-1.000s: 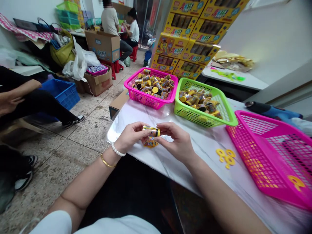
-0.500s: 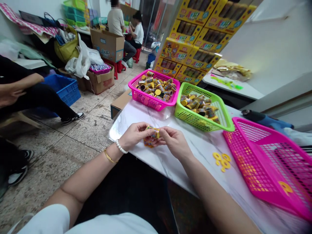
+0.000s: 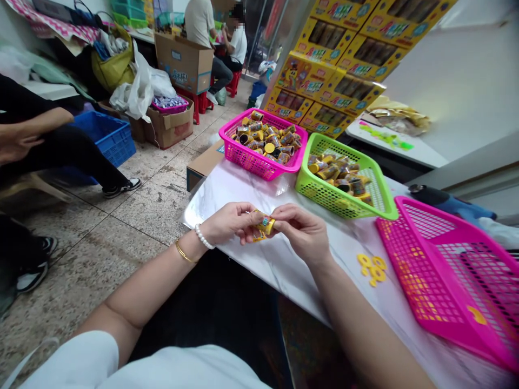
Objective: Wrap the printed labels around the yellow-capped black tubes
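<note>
Over the near edge of the table, my left hand [image 3: 231,222] and my right hand [image 3: 303,231] meet around a small yellow printed cup [image 3: 266,223]. My left thumb and fingers press on its left side. The right fingertips pinch its right end. Below it, a yellow printed piece [image 3: 258,235] shows under the left fingers; whether it is separate I cannot tell. Similar small cups with yellow ends fill a pink basket [image 3: 263,168] beyond my hands, and more lie in a green basket [image 3: 324,197]. Several yellow rings [image 3: 378,263] rest right of my right forearm.
A larger pink basket [image 3: 438,270] with a yellow piece inside stands at the table's right. Stacked yellow display boxes [image 3: 324,86] rise behind the baskets. A seated person's leg [image 3: 89,156] and a blue crate [image 3: 115,143] are at left. Two people sit farther back.
The printed cup has turned, with its yellow right end now showing in my right fingertips. Both hands stay together at it. The view has shifted slightly.
</note>
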`<action>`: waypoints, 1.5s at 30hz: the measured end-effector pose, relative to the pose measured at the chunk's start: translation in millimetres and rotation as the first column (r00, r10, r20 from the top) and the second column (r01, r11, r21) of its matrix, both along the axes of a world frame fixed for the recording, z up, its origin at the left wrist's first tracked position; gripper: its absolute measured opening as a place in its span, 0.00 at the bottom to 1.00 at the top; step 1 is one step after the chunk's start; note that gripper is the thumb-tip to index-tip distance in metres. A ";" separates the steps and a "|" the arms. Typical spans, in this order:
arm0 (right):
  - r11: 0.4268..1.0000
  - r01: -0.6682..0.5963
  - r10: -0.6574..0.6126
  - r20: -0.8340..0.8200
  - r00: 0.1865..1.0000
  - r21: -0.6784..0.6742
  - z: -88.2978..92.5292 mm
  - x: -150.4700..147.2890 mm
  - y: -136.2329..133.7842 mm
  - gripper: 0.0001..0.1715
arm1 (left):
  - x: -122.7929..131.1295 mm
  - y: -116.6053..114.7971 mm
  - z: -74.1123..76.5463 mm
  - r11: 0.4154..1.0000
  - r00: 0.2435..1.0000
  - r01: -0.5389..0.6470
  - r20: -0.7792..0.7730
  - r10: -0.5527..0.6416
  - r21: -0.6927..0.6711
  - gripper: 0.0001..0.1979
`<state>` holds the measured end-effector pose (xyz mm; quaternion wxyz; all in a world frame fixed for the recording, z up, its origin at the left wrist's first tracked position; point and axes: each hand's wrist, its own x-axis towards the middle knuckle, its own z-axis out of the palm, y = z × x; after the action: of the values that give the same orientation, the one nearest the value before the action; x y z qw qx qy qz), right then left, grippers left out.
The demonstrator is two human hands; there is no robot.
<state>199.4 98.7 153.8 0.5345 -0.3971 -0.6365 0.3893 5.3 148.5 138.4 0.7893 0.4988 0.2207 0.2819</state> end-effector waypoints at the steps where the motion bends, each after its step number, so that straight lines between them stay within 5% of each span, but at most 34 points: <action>1: 1.000 0.004 -0.004 0.024 1.000 0.000 0.2 -1.0 -0.6 0.10 | 0.1 0.1 -0.2 1.000 1.000 0.008 -0.005 -0.008 0.000 0.30; 4: 1.000 0.024 -0.025 0.086 0.996 0.013 0.1 -3.7 -2.3 0.14 | -0.2 0.7 0.3 1.000 1.000 0.022 -0.002 -0.022 -0.012 0.30; 10: 1.000 -0.010 0.009 -0.046 0.999 -0.028 -5.9 -1.4 -0.9 0.08 | -0.8 0.3 3.6 0.995 0.998 0.070 0.002 -0.070 -0.076 0.31; 15: 0.996 -0.039 0.023 0.205 0.979 0.075 -0.9 -5.8 -8.6 0.26 | 1.9 -1.5 1.8 0.997 0.999 0.028 -0.034 -0.031 -0.074 0.33; 19: 0.943 0.096 -0.247 0.477 0.843 0.319 15.4 -6.0 -13.3 0.18 | 3.2 -4.8 1.1 0.998 0.999 -0.032 -0.036 0.030 -0.059 0.34; 22: 0.768 0.301 -0.594 0.452 0.666 0.565 40.8 22.6 8.3 0.11 | 3.5 -8.5 -0.5 0.985 0.983 -0.171 -0.070 0.170 0.000 0.33; 24: 0.611 0.398 -0.767 0.387 0.512 0.684 63.9 55.0 28.0 0.14 | 2.9 -12.0 -3.1 0.925 0.929 -0.334 -0.103 0.355 0.180 0.26; 25: 0.588 0.397 -0.794 0.407 0.452 0.705 75.3 71.7 34.9 0.20 | 2.4 -14.2 -4.7 0.852 0.878 -0.408 -0.114 0.464 0.327 0.21; 27: 0.589 0.388 -0.804 0.464 0.371 0.709 93.5 98.2 35.2 0.31 | 1.1 -18.7 -7.8 0.619 0.765 -0.433 -0.096 0.637 0.655 0.15; 29: 0.621 0.385 -0.783 0.524 0.334 0.683 102.4 108.0 13.9 0.33 | 0.5 -21.2 -10.5 0.401 0.714 -0.271 -0.097 0.694 0.875 0.12; 31: 0.681 0.383 -0.732 0.597 0.329 0.624 101.7 100.0 -25.3 0.30 | 1.5 -19.4 -13.8 0.287 0.710 -0.080 -0.147 0.689 0.955 0.18; 34: 0.800 0.383 -0.593 0.709 0.382 0.462 86.9 71.7 -100.1 0.22 | 5.3 -11.1 -21.8 0.262 0.725 0.100 -0.251 0.642 0.960 0.20; 36: 0.809 0.450 -0.569 0.694 0.441 0.377 70.1 56.1 -152.4 0.13 | 7.3 -6.9 -26.7 0.270 0.733 0.138 -0.282 0.619 0.953 0.15; 39: 0.708 0.673 -0.661 0.540 0.522 0.216 36.1 50.1 -226.5 0.07 | 7.5 -6.7 -27.9 0.262 0.721 0.118 -0.264 0.640 0.958 0.13; 41: 0.602 0.798 -0.721 0.412 0.557 -0.026 8.7 57.0 -270.0 0.08 | 6.3 -9.3 -24.6 0.234 0.711 0.117 -0.246 0.658 0.965 0.13; 45: 0.343 0.856 -0.801 0.355 0.482 -0.388 -41.8 81.5 -339.3 0.23 | 3.5 -13.7 -16.6 0.161 0.716 0.233 -0.281 0.638 0.959 0.19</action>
<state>280.9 -240.6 112.1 0.4955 -0.8103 -0.2418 0.1985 8.8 134.8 121.8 0.1033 0.9006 0.3195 0.2761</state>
